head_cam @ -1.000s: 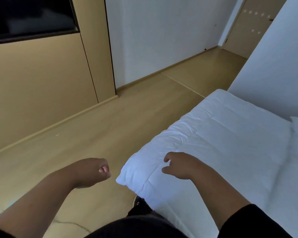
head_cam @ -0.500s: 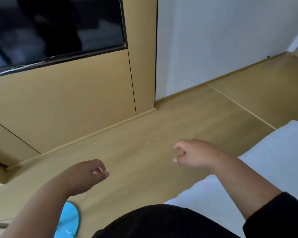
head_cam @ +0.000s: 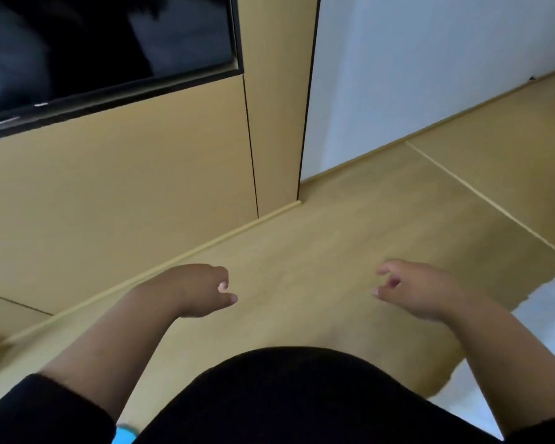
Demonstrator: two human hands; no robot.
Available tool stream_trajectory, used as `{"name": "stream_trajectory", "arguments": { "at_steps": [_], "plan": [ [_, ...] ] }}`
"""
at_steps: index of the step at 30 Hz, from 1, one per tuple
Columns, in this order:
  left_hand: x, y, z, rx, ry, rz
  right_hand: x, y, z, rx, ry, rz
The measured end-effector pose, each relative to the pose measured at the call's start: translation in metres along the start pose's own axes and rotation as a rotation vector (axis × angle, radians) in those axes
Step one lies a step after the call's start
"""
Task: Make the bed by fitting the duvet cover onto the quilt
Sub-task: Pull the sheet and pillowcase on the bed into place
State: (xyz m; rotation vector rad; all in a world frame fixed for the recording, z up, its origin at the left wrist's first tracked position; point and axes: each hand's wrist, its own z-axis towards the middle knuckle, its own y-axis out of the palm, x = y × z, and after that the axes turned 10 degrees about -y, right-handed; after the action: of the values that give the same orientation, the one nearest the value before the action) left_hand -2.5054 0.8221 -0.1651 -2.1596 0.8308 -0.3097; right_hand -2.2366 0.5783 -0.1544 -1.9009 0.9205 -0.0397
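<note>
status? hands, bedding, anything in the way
Left hand loosely curled, no grip. Right hand the same, over bare floor. White bedding at right edge, untouched. Nothing in the way.

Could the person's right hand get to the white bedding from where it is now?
Probably yes. The right hand hangs empty over the floor, with the white bedding just to its right and nothing between them.

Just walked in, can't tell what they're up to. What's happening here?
A person stands beside a bed, facing a wooden wall with a TV. Both hands, left and right, hang loosely curled over the floor, holding nothing. Only an edge of the white bedding shows at the right, untouched.
</note>
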Motion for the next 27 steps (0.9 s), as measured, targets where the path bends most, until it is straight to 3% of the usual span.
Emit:
{"name": "stream_trajectory", "arguments": {
  "at_steps": [6,16,22,27],
  "plan": [
    [0.082,-0.093,0.110,-0.058,0.234,0.195,0.027,-0.035,0.051,-0.025,0.181,0.109],
    [0.349,-0.199,0.233,-0.129,0.507,0.430,0.216,-0.086,0.061,0.053,0.496,0.357],
    [0.502,-0.284,0.265,-0.117,0.541,0.300,0.350,-0.193,0.101,0.109,0.478,0.339],
    [0.592,-0.339,0.293,-0.126,0.571,0.265,0.432,-0.279,0.114,0.206,0.503,0.302]
  ]
}}
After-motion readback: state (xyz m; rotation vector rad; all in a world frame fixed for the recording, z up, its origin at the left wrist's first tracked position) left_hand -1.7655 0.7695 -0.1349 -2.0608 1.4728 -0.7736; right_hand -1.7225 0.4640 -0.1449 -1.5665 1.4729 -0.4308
